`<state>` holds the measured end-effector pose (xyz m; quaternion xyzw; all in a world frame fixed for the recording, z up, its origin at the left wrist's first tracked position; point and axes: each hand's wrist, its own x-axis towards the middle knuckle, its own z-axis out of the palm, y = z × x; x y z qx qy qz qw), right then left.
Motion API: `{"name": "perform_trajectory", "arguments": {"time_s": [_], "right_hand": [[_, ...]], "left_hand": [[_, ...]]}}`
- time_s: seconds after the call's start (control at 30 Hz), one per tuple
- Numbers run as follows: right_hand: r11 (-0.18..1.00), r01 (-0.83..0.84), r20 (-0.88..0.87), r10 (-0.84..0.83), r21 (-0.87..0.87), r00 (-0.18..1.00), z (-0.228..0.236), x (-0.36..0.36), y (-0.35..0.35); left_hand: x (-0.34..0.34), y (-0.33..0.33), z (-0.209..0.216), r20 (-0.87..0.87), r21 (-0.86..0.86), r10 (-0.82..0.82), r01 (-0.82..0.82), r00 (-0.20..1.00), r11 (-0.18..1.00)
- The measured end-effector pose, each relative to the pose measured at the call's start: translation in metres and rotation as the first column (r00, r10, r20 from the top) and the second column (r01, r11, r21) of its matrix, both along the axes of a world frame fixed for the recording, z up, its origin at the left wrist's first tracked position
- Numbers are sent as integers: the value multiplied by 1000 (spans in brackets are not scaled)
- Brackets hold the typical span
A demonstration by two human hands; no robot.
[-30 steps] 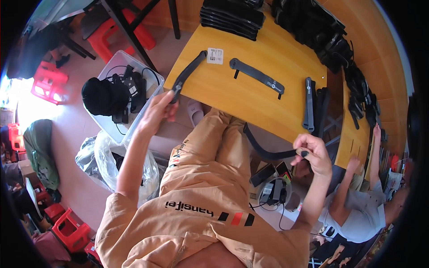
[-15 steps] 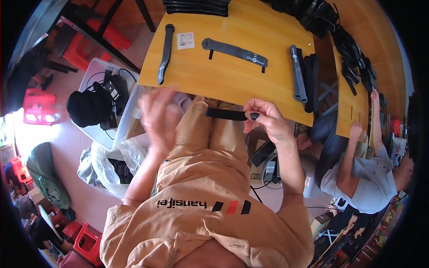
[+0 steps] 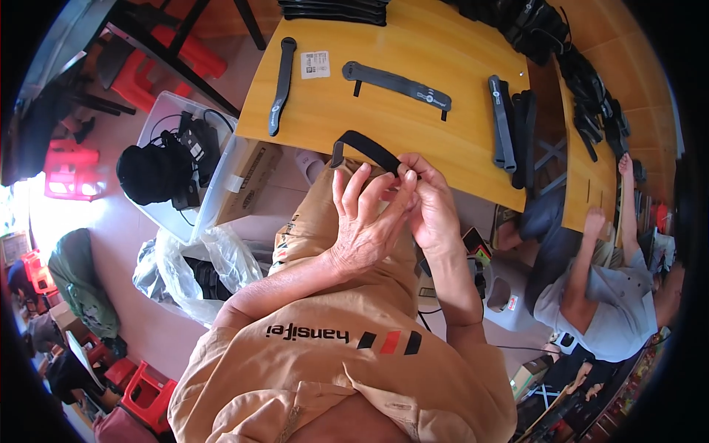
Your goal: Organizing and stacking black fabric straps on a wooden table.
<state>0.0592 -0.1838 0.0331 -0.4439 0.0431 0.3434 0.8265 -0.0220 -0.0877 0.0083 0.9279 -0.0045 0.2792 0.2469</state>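
A black strap (image 3: 369,145), apparently a hook-and-loop one, arches up from my fingers just off the table's near edge, its free end bent down at the left. My right hand (image 3: 433,209) pinches its near end between thumb and fingers. Close against it, my left hand (image 3: 367,223) brings thumb and index finger to that same end, its other fingers loosely raised; the exact contact is partly hidden. On the yellow table (image 3: 325,111) lie a grey strap (image 3: 281,87) at the left, another grey strap (image 3: 399,87) across two short black strips, and a grey strap (image 3: 501,125) at the right.
Black straps (image 3: 523,136) lie at the table's right, with a black stack (image 3: 332,10) at the back and a white label (image 3: 315,65). A clear bin (image 3: 175,221) with black gear and a plastic bag (image 3: 221,255) stand left. Another person (image 3: 602,303) works at the right.
My left hand has come right to meet my right hand at the strap's near end. The strap now arches upward instead of lying straight out to the left.
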Motion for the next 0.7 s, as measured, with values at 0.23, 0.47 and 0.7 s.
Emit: {"name": "perform_trajectory", "arguments": {"time_s": [0.23,0.47,0.7], "right_hand": [[993,38,58,-45,115,997,10,5,1],[985,82,388,-16,-154,922,18,3,5],[974,120,441,-23,-193,897,13,-1,10]], "left_hand": [[-17,-2,-4,10,-90,-131,131,991,987],[-11,44,18,25,-646,-253,209,967,734],[4,32,23,3,-395,-361,333,932,856]]}}
